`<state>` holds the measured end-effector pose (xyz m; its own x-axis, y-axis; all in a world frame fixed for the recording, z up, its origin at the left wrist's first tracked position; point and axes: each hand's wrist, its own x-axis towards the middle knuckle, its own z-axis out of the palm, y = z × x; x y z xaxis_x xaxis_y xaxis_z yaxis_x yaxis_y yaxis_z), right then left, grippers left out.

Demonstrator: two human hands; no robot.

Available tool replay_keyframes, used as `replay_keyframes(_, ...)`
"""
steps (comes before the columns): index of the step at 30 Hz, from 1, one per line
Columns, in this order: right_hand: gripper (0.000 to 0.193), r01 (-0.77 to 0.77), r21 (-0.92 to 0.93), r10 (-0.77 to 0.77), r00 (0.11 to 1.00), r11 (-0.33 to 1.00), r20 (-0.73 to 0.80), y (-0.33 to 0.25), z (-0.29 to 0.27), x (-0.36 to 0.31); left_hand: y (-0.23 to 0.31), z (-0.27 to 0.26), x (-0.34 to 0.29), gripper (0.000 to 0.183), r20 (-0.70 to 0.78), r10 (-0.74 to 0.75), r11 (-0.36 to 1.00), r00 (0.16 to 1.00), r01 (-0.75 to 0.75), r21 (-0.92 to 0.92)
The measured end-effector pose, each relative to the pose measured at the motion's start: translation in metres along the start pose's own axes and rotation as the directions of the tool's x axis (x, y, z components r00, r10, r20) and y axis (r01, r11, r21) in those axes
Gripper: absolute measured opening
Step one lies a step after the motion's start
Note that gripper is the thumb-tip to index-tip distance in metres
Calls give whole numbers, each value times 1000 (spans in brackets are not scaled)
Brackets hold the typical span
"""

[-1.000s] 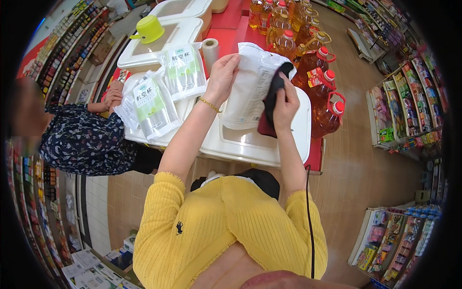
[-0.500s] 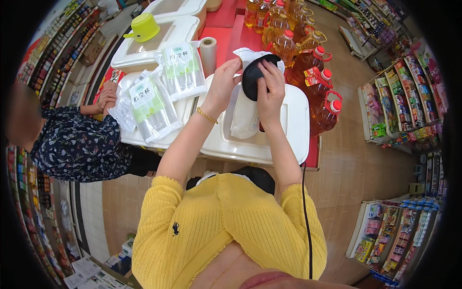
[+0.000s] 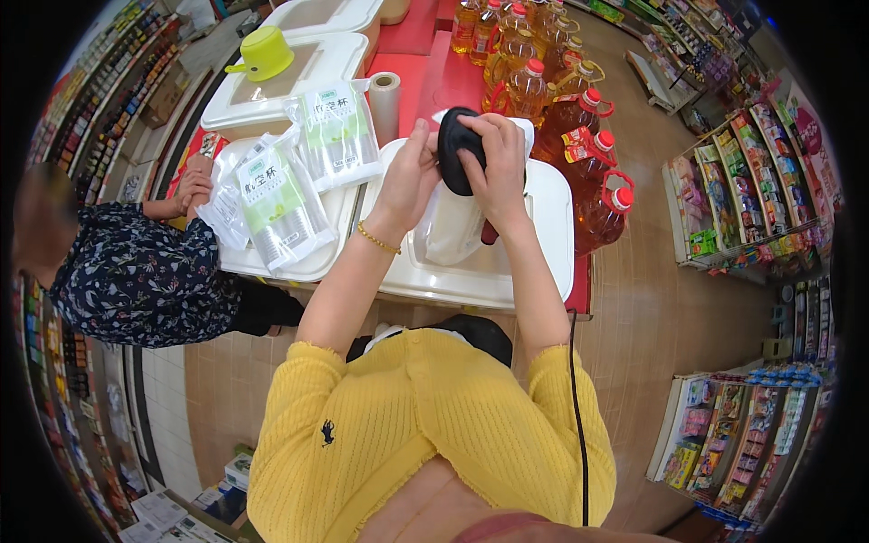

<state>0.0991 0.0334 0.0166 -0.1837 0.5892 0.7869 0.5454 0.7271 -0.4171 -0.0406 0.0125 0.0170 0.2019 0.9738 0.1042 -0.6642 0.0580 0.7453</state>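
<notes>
A rounded, flat black object (image 3: 460,149), its kind unclear, is raised above the lidded white bin. My right hand (image 3: 493,167) grips it from the right, thumb and fingers pressed on its face. Close by on its left is my left hand (image 3: 409,181), fingers stretched out and their tips partly hidden behind the black object. Under both hands a whitish plastic packet (image 3: 451,231) lies on the white bin lid (image 3: 543,244). White material (image 3: 525,136) shows behind my right fingers. Something dark red (image 3: 490,233) peeks out by my right wrist.
Two packs of plastic cups (image 3: 281,204) lie left, near a roll of clear bags (image 3: 385,104) and a lime-green dipper (image 3: 262,54). Large oil bottles (image 3: 602,213) line the right edge. Another person (image 3: 136,267) stands at left. Stocked shelves (image 3: 747,181) flank the floor.
The black object has turned more upright and shifted slightly left with my right hand. The white piece beyond it is now mostly covered. My left hand has lowered a little.
</notes>
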Motion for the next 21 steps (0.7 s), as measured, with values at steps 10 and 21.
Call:
replay_keyframes(10,19,-34,-76,27,995,997,-97,-2,0,5,0,6,-9,55,-36,-32,992,999,36,119)
replay_keyframes(21,26,-140,931,698,701,338,-148,7,11,-6,-26,-15,-12,22,-77,235,953,969,-214,213)
